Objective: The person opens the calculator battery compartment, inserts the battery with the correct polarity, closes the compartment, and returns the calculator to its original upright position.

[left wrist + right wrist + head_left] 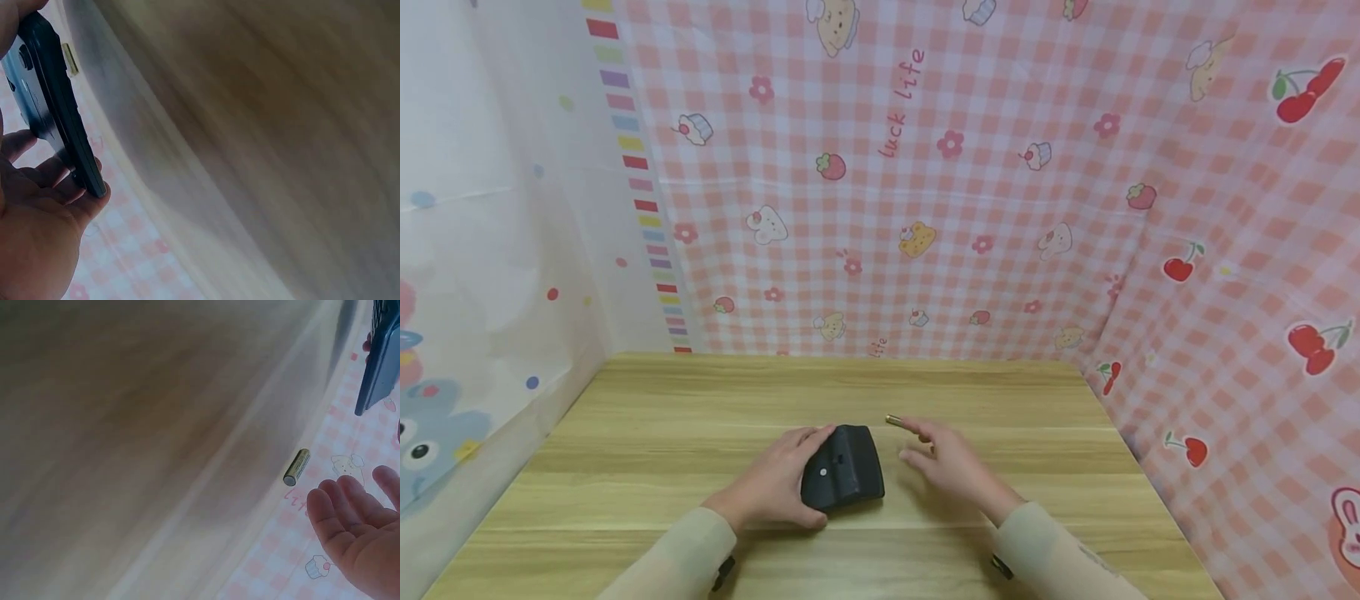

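"How's the light?"
"Bright and even in the head view, with soft, faint shadows on the table (625, 467). I can't place the source."
"And the wrist views?"
"Both dimmer, with a cool cast; the table's grain smears out of focus."
"Glare?"
"Just a pale sheen on the case (53, 87), left wrist view."
"Distortion?"
"The cloth (1247, 208) looks stretched towards the head view's right edge."

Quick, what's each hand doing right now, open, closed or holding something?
Left hand: closed around the edges of a black device.
Right hand: open, holding nothing, fingers near a small battery.
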`<state>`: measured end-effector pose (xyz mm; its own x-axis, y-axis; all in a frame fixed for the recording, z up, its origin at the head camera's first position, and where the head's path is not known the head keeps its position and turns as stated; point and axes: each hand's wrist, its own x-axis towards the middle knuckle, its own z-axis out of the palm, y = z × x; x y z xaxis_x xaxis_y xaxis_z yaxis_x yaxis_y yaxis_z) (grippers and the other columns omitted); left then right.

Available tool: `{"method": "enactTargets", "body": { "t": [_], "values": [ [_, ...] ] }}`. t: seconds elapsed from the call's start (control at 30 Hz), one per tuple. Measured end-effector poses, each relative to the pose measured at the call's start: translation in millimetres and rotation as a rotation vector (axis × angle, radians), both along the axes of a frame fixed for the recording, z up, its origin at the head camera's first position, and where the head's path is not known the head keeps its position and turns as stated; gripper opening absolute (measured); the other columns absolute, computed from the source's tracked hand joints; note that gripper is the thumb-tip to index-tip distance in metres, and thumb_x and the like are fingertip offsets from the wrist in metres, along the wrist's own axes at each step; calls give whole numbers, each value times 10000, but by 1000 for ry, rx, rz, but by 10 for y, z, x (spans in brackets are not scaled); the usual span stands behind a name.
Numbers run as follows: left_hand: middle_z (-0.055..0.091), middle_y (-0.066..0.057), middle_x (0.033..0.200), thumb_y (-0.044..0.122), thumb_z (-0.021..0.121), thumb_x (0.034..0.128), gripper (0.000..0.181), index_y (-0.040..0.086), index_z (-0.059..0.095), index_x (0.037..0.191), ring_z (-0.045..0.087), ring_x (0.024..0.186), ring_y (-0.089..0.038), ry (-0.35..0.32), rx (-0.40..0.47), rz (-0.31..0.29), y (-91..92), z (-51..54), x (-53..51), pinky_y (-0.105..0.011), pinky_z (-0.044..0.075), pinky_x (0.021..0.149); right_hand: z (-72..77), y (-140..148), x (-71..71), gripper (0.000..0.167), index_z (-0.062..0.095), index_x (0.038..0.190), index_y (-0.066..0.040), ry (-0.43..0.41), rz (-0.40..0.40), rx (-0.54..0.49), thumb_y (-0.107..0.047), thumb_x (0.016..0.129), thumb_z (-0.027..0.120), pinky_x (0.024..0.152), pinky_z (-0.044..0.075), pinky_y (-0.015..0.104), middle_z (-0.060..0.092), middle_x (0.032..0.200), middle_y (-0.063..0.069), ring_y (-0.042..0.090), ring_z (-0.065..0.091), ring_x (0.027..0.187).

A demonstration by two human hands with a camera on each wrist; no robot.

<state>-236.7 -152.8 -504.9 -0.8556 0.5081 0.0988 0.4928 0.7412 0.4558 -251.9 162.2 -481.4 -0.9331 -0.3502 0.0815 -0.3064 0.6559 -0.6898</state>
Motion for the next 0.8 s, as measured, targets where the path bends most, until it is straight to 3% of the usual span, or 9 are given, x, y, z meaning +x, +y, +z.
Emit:
{"method": "enactTargets", "body": {
  "t": [0.47,0.8],
  "values": [
    [456,-210,1626,439,1003,635,1292,142,317,1689,478,1466,-416,-113,-15,40,-107,-41,-199,-613,475,1151,-53,174,185,543,594,1499,-49,2,51,77,-271,1025,739,1125,515,618,615,1526,190,449,623,1351],
    [458,-234,1606,364,1017,616,1291,130,328,1682,500,1417,-383,-194,-42,-1,-47,34,-350,-595,479,1140,-68,184,220,546,582,1501,-36,-10,100,75,-261,1026,730,1138,503,619,619,1513,201,431,629,1349]
  ]
}}
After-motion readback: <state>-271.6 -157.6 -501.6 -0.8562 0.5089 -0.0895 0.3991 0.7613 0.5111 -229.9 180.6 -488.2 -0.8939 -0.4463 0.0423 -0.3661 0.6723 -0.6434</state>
